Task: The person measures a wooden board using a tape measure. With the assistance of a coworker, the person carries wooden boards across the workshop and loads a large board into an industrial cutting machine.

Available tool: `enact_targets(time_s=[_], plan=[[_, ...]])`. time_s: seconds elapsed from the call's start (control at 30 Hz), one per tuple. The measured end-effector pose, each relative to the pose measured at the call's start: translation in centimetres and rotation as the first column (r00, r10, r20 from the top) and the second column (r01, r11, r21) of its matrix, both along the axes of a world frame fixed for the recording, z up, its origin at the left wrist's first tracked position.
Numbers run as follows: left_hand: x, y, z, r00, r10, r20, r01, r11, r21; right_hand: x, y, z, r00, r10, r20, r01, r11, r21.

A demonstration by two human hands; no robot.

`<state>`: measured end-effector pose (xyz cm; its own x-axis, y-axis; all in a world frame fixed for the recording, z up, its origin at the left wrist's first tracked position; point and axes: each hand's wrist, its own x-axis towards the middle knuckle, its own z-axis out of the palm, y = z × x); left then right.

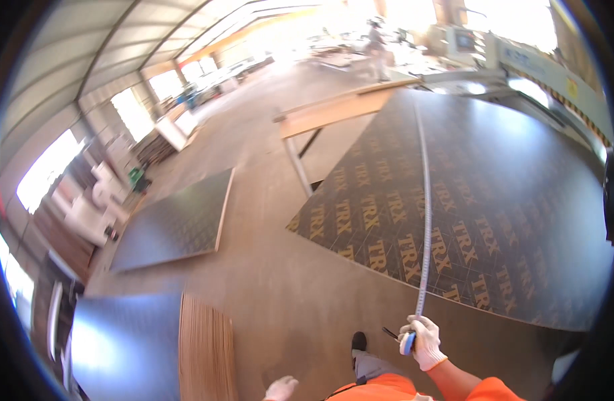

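a tape blade (426, 214) runs across the dark printed panel (360, 194), its blue case (408, 343) gripped in the right hand (425, 342) just short of the panel's near edge. left of that panel are the left hand (281, 388), a stack of sheets (206, 347) and another dark board (176, 220).

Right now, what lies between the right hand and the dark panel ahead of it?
In the head view, the tape blade spans the gap from the right hand to the dark panel, with brown floor below.
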<state>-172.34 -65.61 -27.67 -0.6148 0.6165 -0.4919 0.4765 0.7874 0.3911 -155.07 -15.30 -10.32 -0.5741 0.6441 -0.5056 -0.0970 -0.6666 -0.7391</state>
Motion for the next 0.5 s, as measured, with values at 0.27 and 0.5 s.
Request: enact_targets(time_s=[0.27, 0.5], plan=[[-19.6, 14.7, 10.2, 0.916, 0.283, 0.282, -0.288, 0.957, -0.024, -15.6, 2.7, 4.6, 0.997, -0.074, 0.036, 0.077, 0.993, -0.088], [-43.1, 25.2, 4.5, 0.917, -0.120, 0.380, 0.161, 0.984, -0.079, -26.9, 3.1, 5.5, 0.988, -0.106, 0.113, 0.121, 0.984, -0.133]])
